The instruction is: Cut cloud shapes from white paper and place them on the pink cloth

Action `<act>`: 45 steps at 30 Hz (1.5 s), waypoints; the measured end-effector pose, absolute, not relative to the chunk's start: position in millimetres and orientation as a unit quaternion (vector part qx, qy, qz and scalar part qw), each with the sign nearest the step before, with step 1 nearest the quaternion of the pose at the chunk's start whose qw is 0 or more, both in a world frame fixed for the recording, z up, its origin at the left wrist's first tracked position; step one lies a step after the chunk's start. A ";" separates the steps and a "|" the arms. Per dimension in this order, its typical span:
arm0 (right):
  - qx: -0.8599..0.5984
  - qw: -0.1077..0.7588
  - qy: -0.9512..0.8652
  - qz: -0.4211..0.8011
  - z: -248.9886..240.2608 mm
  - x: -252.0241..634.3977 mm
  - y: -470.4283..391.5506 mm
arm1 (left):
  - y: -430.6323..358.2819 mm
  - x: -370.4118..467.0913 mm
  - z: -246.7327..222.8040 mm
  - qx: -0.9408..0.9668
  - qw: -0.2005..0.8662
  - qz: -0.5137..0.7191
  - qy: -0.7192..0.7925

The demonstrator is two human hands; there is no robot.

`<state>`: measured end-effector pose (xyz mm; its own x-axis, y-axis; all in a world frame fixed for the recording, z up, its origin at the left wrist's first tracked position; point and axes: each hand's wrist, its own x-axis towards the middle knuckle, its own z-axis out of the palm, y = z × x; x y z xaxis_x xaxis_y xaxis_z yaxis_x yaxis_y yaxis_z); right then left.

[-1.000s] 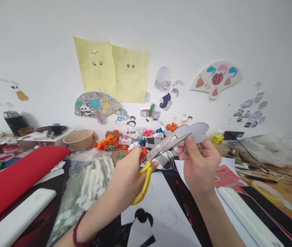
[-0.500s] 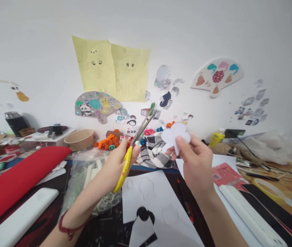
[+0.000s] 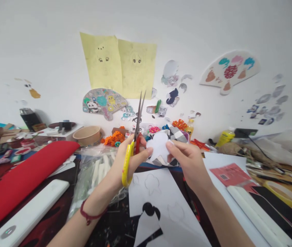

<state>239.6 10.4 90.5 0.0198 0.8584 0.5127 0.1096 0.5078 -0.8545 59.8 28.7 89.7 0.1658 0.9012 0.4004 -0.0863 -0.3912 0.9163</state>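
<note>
Yellow-handled scissors (image 3: 127, 164) are in my left hand (image 3: 128, 159), their narrow blades pointing up and slightly parted. The thumb of that hand also touches the left edge of a white paper cutout (image 3: 159, 145) with a scalloped outline. My right hand (image 3: 188, 161) pinches the cutout's right side between thumb and fingers. Below the hands lies a white sheet (image 3: 170, 202) with faint pencil outlines, and a black shape (image 3: 149, 209) rests on it.
A clear bag of white sticks (image 3: 94, 171) lies left of the sheet. Farther left are a red padded object (image 3: 30, 175) and a white case (image 3: 30, 212). A round tan bowl (image 3: 86, 136) stands near the wall. Yellow tape (image 3: 281, 193) lies at the right.
The cutout has moved left and down toward my left hand, whose thumb now touches it. The scissors have turned more upright. The camera view has shifted slightly left.
</note>
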 end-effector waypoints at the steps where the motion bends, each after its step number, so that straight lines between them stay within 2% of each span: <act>1: -0.390 0.602 -0.626 0.307 90.4 242.0 11.5 | 29.1 59.7 90.1 0.621 0.440 0.559 0.330; 4: -0.391 0.594 -0.628 0.316 92.0 250.3 13.5 | 29.6 60.3 92.1 0.620 0.429 0.565 0.336; 9: -0.384 0.513 -0.673 0.370 97.5 257.5 12.8 | 29.2 62.4 92.4 0.617 0.420 0.568 0.347; 16: -0.399 0.451 -0.712 0.362 94.6 257.9 17.7 | 35.6 59.4 85.8 0.629 0.388 0.566 0.364; 20: -0.389 0.475 -0.709 0.346 91.6 256.7 21.9 | 38.4 59.6 83.9 0.634 0.371 0.565 0.375; 26: -0.388 0.584 -0.610 0.371 83.9 257.7 29.6 | 45.2 59.0 81.3 0.619 0.349 0.598 0.369; 29: -0.379 0.605 -0.578 0.395 82.0 256.1 30.3 | 43.2 60.9 82.3 0.630 0.354 0.594 0.352; 38: -0.349 0.564 -0.576 0.477 80.8 237.6 20.9 | 35.2 64.8 83.1 0.621 0.354 0.621 0.322; 45: -0.365 0.535 -0.598 0.472 77.3 230.1 16.2 | 27.5 65.0 90.1 0.612 0.392 0.602 0.330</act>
<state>230.1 16.2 77.3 -0.1613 0.9419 0.2945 -0.0685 0.2870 -0.9555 65.0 27.5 90.1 0.0578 0.8766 0.4778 -0.0671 -0.4741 0.8779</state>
